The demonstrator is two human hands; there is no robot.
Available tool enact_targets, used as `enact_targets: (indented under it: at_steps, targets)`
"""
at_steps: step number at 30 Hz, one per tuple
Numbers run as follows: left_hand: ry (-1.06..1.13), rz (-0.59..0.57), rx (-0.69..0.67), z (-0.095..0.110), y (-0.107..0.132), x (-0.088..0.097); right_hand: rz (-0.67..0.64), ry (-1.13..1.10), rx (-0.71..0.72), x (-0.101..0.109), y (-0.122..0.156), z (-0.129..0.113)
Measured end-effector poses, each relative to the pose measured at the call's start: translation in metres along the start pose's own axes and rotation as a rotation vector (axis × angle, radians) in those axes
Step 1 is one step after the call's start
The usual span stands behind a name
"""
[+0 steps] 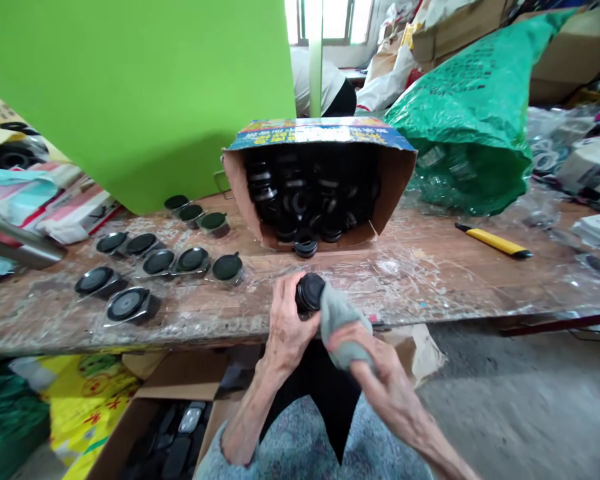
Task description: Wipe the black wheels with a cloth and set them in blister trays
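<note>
My left hand [289, 319] is closed around a round black lidded part [310, 293], held just over the table's front edge. A grey-green cloth [347, 327] is bunched in my right hand [373, 353], and its upper end touches the right side of the black part. The right hand is a little blurred. Behind both hands, a cardboard box [390, 200] lies on its side, its open mouth toward me, filled with similar black round parts. One black part [306, 243] sits at the box's lip.
Several black round parts in clear plastic, such as one near the front [133, 305], stand on the left of the worn wooden table [420, 280]. A yellow utility knife [497, 241] and a green plastic bag [475, 120] lie right. Below left is an open carton [180, 377].
</note>
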State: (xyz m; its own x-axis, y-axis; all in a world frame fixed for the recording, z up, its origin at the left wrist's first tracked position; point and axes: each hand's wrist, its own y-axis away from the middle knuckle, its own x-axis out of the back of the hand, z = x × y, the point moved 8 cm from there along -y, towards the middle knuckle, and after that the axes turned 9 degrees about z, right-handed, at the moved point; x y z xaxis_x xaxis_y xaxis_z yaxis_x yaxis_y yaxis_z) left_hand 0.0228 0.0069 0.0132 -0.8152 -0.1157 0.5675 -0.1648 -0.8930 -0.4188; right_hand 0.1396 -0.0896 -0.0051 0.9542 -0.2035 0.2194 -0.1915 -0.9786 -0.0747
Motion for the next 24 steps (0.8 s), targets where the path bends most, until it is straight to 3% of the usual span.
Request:
enact_targets:
  at_steps: [3,5,7,10,15,20,24]
  targets:
    - [0.057,-0.081,0.046,0.008,0.003,-0.017,0.187,-0.035,-0.305,0.036,0.008,0.033]
    - [0.143,-0.206,0.009,0.024,0.010,-0.040,0.243,-0.006,-0.307,0.053,-0.001,0.040]
    - [0.223,-0.335,-0.062,0.043,0.017,-0.066,0.215,0.057,-0.272,0.063,-0.012,0.044]
    - [0.272,-0.439,-0.139,0.064,0.020,-0.096,0.243,0.152,-0.287,0.085,-0.022,0.054]
    - [0.298,-0.410,-0.126,0.073,0.001,-0.127,0.291,-0.022,-0.280,0.118,-0.022,0.065]
    - [0.337,-0.324,-0.053,0.066,-0.025,-0.147,0.532,-0.123,-0.353,0.157,-0.015,0.089]
    - [0.341,-0.277,-0.018,0.061,-0.044,-0.170,0.673,-0.213,-0.409,0.172,-0.008,0.108]
